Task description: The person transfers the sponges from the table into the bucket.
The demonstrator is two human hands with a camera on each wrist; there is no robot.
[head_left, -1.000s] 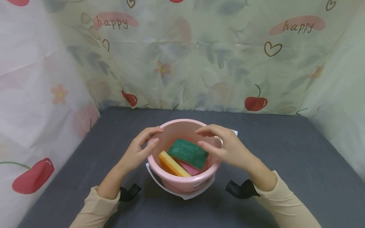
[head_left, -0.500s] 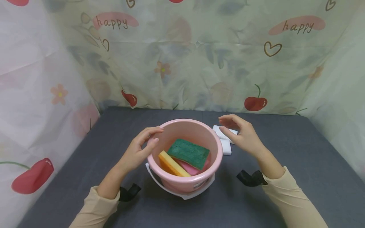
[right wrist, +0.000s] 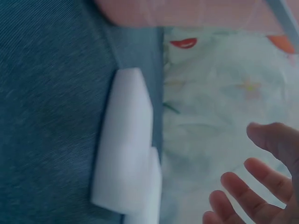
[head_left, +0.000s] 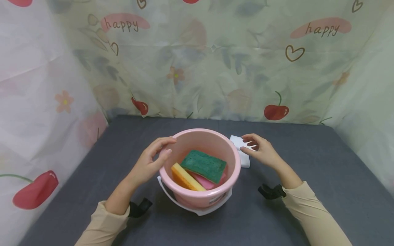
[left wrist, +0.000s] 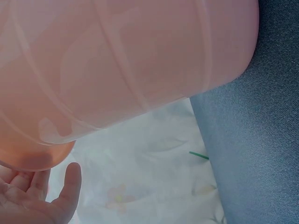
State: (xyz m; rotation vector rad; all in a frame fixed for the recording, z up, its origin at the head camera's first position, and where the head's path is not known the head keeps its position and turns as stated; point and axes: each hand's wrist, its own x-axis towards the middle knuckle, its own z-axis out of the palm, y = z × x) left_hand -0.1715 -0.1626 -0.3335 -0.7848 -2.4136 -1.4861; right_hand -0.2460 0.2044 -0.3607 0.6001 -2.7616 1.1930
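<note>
A pink bucket (head_left: 197, 194) stands mid-table in the head view. Inside it lie a sponge with a green scouring face (head_left: 204, 165), a yellow sponge (head_left: 184, 177) and a pink piece (head_left: 204, 182). My left hand (head_left: 150, 160) is at the bucket's left rim, fingers loosely bent and thumb apart; it grips nothing. To the right of the bucket, my right hand (head_left: 262, 150) hovers by two white sponge blocks, a far one (head_left: 236, 140) and a near one (head_left: 245, 160). In the right wrist view its fingers (right wrist: 250, 198) are spread, apart from the white block (right wrist: 124, 144).
The bucket's white handle (head_left: 198, 213) hangs down at its front. Everything stands on a dark cloth-covered table (head_left: 307, 164). Printed curtains (head_left: 212, 68) enclose the table at the back and both sides. Black straps (head_left: 272, 191) hang at both wrists.
My right hand has moved from above the bucket out to the right, then lowered towards the white blocks, which were mostly hidden earlier. The left hand has stayed still.
</note>
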